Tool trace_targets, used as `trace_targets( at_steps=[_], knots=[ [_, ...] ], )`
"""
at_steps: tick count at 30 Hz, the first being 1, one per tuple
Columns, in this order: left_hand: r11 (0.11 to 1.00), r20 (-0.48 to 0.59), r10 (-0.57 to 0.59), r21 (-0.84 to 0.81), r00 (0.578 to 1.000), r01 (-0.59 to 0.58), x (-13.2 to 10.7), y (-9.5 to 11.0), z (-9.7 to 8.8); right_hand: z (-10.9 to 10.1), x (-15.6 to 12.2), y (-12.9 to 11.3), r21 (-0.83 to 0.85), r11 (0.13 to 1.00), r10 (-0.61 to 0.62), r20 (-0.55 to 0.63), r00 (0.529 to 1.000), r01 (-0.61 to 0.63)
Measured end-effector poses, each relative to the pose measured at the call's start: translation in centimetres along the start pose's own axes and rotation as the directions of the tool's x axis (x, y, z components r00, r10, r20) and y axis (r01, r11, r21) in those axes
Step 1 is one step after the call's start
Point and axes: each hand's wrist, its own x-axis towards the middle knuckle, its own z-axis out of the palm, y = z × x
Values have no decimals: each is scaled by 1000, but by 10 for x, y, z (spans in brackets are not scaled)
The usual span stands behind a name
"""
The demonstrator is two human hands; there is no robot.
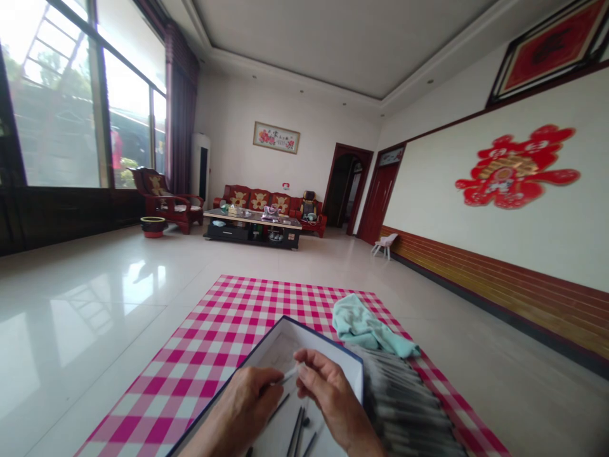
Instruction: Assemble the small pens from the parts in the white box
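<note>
My left hand point(247, 406) and my right hand point(333, 397) meet over an open box lid point(304, 343) with a dark blue rim. Both pinch a thin pale pen-like stick point(288, 376) between their fingertips. Below the hands, several dark thin pens point(297, 431) lie loose in the white lid. To the right lies the box's tray point(404, 406) with a row of several dark pens side by side. Everything rests on a pink and white checked cloth point(214, 355) spread on the floor.
A light green towel point(366, 327) lies crumpled on the cloth beyond the tray. Glossy pale floor tiles point(95, 304) surround the cloth. Far off stand a low coffee table point(252, 225), a red sofa point(266, 202), an armchair point(164, 198) and a small white stool point(385, 244).
</note>
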Motion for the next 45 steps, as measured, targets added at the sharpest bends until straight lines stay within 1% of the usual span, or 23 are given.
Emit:
trace_targets(
  at_steps=[3, 5, 7, 9, 11, 13, 15, 18, 20, 24, 25, 27, 29, 31, 32, 34, 37, 39, 41, 43, 45],
  knots=[
    [988, 57, -42, -148, 997, 50, 2, -4, 3, 0, -2, 0, 101, 995, -5, 60, 998, -1],
    [962, 91, -84, -251, 992, 104, 2, -6, 4, 0, -4, -3, 93, 995, -39, 87, 995, 30],
    [920, 136, -124, -355, 983, 165, 0, -5, 4, 2, -6, -8, 52, 996, -82, 85, 993, 78],
    [870, 193, -132, -448, 972, 207, -2, -1, 3, 5, -8, -13, 57, 991, -123, 84, 989, 118],
    [824, 236, -104, -523, 966, 217, -5, 4, 0, 9, -10, -15, 141, 981, -146, 109, 983, 130],
    [787, 262, -69, -579, 963, 214, -7, 9, -3, 13, -10, -15, 246, 962, -160, 141, 977, 123],
    [757, 278, -48, -616, 959, 217, -8, 14, -6, 17, -10, -13, 321, 940, -171, 142, 975, 118],
    [744, 281, -30, -635, 959, 209, -8, 17, -7, 20, -8, -8, 385, 915, -166, 92, 982, 118],
    [745, 273, -41, -633, 961, 211, -7, 16, -4, 20, -7, -6, 393, 912, -155, 61, 986, 119],
    [759, 242, -117, -604, 963, 244, -2, 11, 5, 19, -5, -3, 335, 931, -149, -4, 989, 142],
    [773, 220, -124, -590, 968, 233, -1, 9, 7, 19, -4, -2, 316, 937, -150, -24, 988, 150],
    [830, 156, -112, -528, 981, 179, 2, 7, 12, 18, -3, 2, 280, 946, -150, -63, 987, 162],
    [915, 59, -78, -391, 995, 95, 2, 6, 14, 17, -2, 5, 252, 954, -139, -106, 985, 162],
    [982, -52, -27, -186, 998, 17, 2, 8, 15, 15, -1, 7, 240, 959, -118, -138, 983, 148],
    [996, -98, 6, -85, 995, -15, 1, 9, 15, 15, -1, 7, 237, 961, -106, -146, 984, 139],
    [995, -160, 75, 71, 984, -64, -1, 11, 16, 15, -1, 6, 224, 967, -91, -144, 985, 122],
    [972, -199, 156, 206, 968, -114, -3, 8, 18, 15, -1, 3, 196, 975, -75, -136, 988, 101],
    [959, -205, 177, 254, 963, -122, -3, 5, 20, 16, -1, 3, 194, 977, -62, -153, 986, 91],
    [958, -201, 180, 258, 963, -126, -2, 5, 19, 17, -2, 3, 195, 977, -58, -167, 984, 91],
    [966, -196, 186, 217, 963, -142, -2, 8, 17, 19, -3, 4, 203, 974, -67, -168, 984, 101],
    [980, -185, 168, 134, 968, -145, -1, 13, 14, 22, -5, 3, 233, 968, -61, -144, 988, 93]
  ],
)
